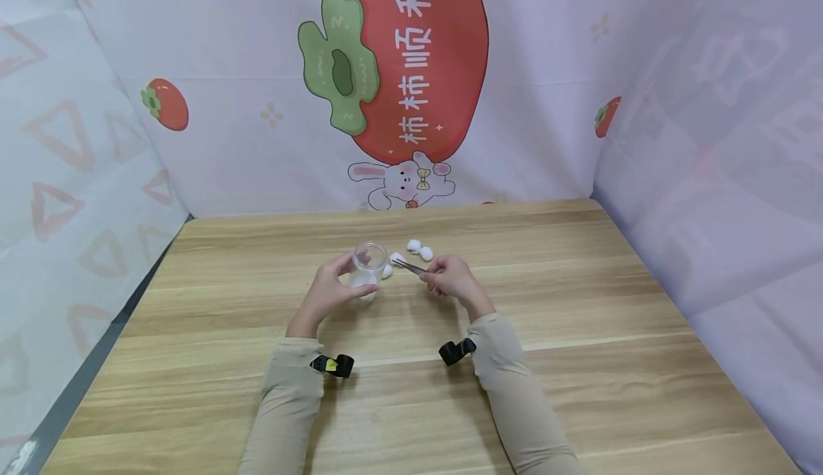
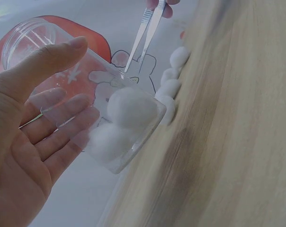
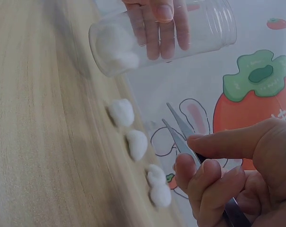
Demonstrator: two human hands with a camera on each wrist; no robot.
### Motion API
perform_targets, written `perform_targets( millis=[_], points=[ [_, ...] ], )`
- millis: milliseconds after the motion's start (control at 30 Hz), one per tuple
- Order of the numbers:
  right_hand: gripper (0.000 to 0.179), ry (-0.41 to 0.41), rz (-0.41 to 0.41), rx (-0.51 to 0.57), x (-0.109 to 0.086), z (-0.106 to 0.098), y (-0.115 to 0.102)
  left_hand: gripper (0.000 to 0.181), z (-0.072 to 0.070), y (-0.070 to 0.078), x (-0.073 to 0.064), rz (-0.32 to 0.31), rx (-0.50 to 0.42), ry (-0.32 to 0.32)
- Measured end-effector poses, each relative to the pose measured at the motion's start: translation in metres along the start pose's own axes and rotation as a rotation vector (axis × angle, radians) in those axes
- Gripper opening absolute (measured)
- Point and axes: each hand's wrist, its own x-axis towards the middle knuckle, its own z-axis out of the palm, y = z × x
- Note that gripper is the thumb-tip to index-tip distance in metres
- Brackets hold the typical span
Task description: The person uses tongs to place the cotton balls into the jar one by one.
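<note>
My left hand grips a clear jar from its left side, thumb on the near face and fingers behind. The jar's mouth has no lid. At least two white cotton balls lie at the bottom inside it. Tweezers are pinched in my right hand, to the right of the jar. Their tips stand apart with nothing between them, pointing left over the loose balls. Several cotton balls rest on the table in a loose row, right of and behind the jar.
The wood-grain table spans the space in front of me. A white printed cloth with a persimmon and a rabbit hangs along its back edge. More cloth hangs at the sides. Black wrist straps are on both sleeves.
</note>
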Motion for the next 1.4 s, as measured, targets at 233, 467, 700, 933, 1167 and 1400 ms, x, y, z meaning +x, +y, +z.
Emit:
perform_targets(
  millis=[233,467,700,933,1167,1400],
  points=[
    [0.009,-0.013,0.019,-0.006,0.005,0.004,0.003,0.07,0.0,0.0,0.0,0.001,0.001,0.0],
    [0.011,-0.009,0.028,-0.028,0.008,0.008,0.007,0.07,0.0,0.0,0.0,0.004,-0.008,0.0],
    [0.012,-0.014,0.045,-0.048,0.01,0.011,0.009,0.071,-0.001,0.002,0.0,0.003,-0.005,0.005],
    [0.013,-0.005,0.044,-0.062,0.013,0.013,0.012,0.071,-0.001,0.001,0.0,-0.004,-0.012,-0.001],
    [0.014,-0.006,0.042,-0.075,0.016,0.016,0.014,0.071,-0.001,0.0,0.0,0.003,-0.007,0.0],
    [0.014,-0.011,0.054,-0.068,0.018,0.018,0.015,0.071,-0.001,-0.001,0.0,0.016,-0.002,0.003]
  ],
)
